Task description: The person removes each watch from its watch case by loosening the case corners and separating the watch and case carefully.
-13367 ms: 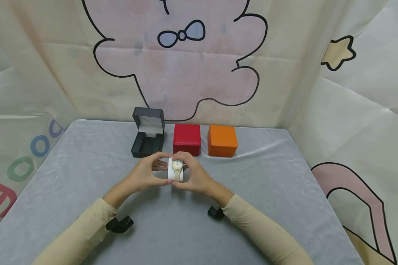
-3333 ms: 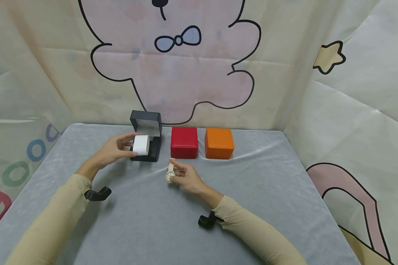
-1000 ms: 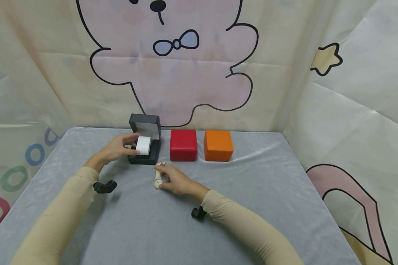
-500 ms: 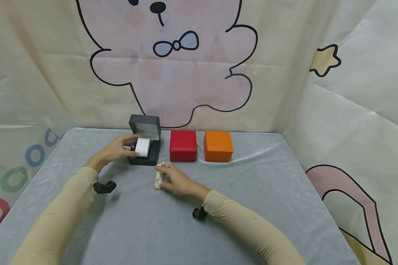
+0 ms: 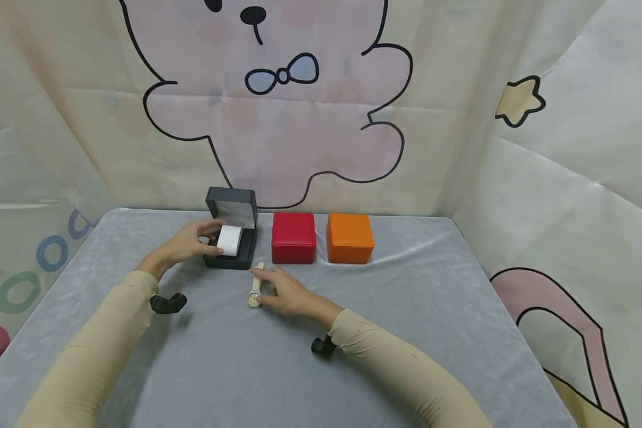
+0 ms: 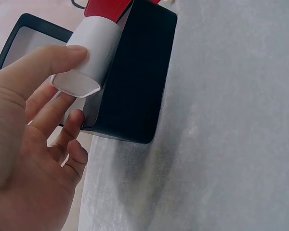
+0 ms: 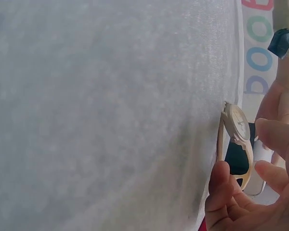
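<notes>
My left hand (image 5: 188,241) holds a white watch cushion (image 5: 229,241) by its left end, thumb in front and fingers behind. The cushion sits tilted at the opening of a black watch box (image 5: 248,244), whose lid stands up behind it. In the left wrist view the thumb presses on the white cushion (image 6: 98,43), and its flat end faces the palm. My right hand (image 5: 289,294) pinches a wristwatch (image 5: 254,297) with a cream strap and round pale dial, in front of the box. The right wrist view shows the wristwatch (image 7: 239,123) side-on, its strap bent into a loop.
A closed red box (image 5: 293,239) and a closed orange box (image 5: 350,239) stand in a row right of the black one. Grey cloth (image 5: 246,368) covers the table. Printed curtains rise behind and at both sides.
Earlier both hands held the cushion with the wristwatch around it; now watch and cushion are apart. The cushion has moved left to the black box and, lately, sunk slightly. Right hand stays nearly still.
</notes>
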